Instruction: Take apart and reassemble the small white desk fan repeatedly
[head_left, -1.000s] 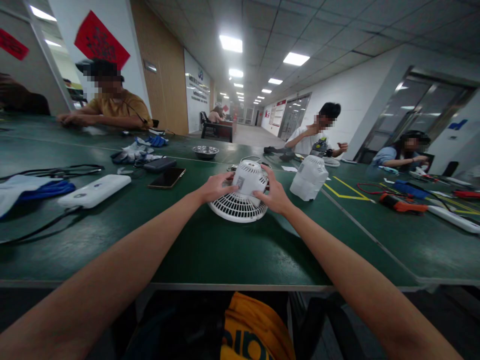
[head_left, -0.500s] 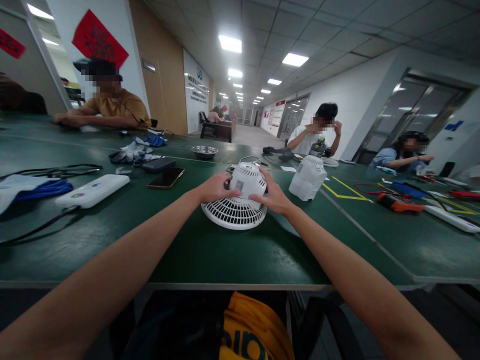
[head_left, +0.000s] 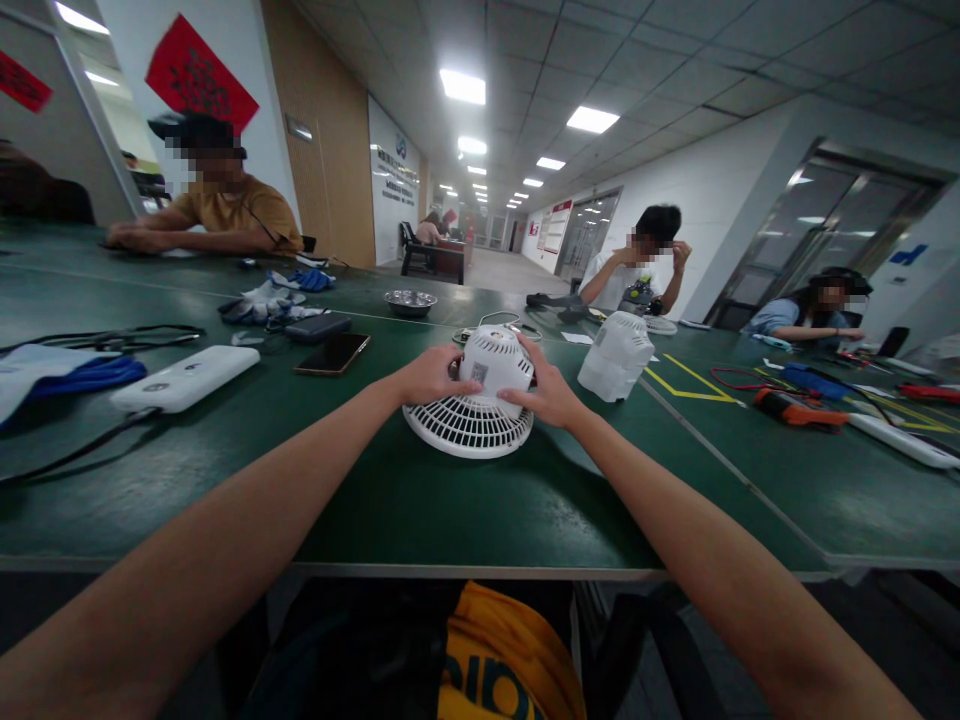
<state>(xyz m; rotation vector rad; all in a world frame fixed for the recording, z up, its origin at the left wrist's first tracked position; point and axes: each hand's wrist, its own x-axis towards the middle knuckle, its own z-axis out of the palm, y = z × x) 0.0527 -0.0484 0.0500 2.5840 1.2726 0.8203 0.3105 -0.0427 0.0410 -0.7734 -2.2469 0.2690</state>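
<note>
A white fan point(head_left: 469, 432) lies grille down on the green table point(head_left: 480, 520), its rounded motor housing pointing up. My left hand point(head_left: 431, 376) is closed on the left side of the housing, thumb near a small printed label. On the other side my right hand point(head_left: 551, 388) grips the housing, with its thumb across the front and its fingers reaching round the back. The far fingertips of both hands are partly hidden behind the housing. Just to the right stands a white vented plastic cover point(head_left: 616, 356), apart from my hand. Behind the fan lies a pale cable point(head_left: 510, 318).
At the left are a white power strip point(head_left: 187, 380), a phone point(head_left: 333, 354), a dark case point(head_left: 318, 327) and gloves point(head_left: 262, 302). A metal bowl point(head_left: 410, 302) sits farther back. An orange multimeter point(head_left: 799, 408) lies at the right. Several people sit around the table.
My hands and the fan stay essentially where they were. The person at the far right has raised their head slightly.
</note>
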